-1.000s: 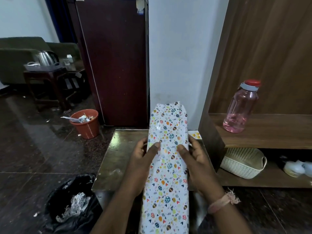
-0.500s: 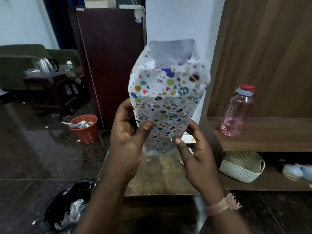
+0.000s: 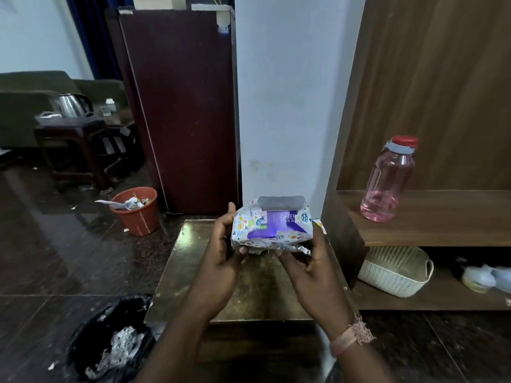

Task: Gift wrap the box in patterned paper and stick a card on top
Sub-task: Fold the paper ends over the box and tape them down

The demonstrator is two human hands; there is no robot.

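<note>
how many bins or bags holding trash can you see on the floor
2. An orange bin stands on the floor by the dark cabinet, left of the table. A black bag sits at the table's near left corner. Others may lie out of view.

We see our left hand and right hand raised side by side, fingers curled inward, gripping opposite ends of one thing between them.

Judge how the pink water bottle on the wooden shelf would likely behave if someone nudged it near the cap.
The pink bottle stands tall and narrow, so a high push would probably tip it. It looks nearly empty, so likely light. Its round body suggests it might roll along the shelf once down.
</note>
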